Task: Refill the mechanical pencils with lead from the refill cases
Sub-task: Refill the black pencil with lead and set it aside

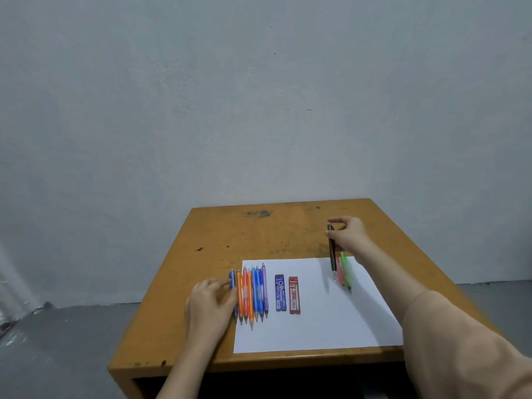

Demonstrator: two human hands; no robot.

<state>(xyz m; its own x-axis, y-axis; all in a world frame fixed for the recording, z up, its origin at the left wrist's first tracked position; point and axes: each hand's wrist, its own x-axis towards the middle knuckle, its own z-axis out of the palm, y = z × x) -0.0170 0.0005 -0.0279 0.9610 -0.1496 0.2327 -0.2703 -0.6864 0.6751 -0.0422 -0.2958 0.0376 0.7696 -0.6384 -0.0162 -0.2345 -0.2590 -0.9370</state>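
A row of several coloured mechanical pencils (252, 292) lies side by side at the left edge of a white paper sheet (316, 321). My left hand (210, 300) pinches the leftmost blue pencil (233, 286) of that row. A blue refill case (280, 292) and a red refill case (294, 295) lie next to each other on the middle of the sheet. At the sheet's far right my right hand (349, 234) holds a dark grey pencil (332, 251) by its top end, tip down over the paper. A green pencil (345, 272) and a red pencil (340, 273) lie beside that tip.
The sheet lies on a small orange-brown wooden desk (259, 234) with dark scuffs. A pale wall rises right behind the desk. Grey floor (72, 341) shows to the left and right. The desk's front edge is close to me.
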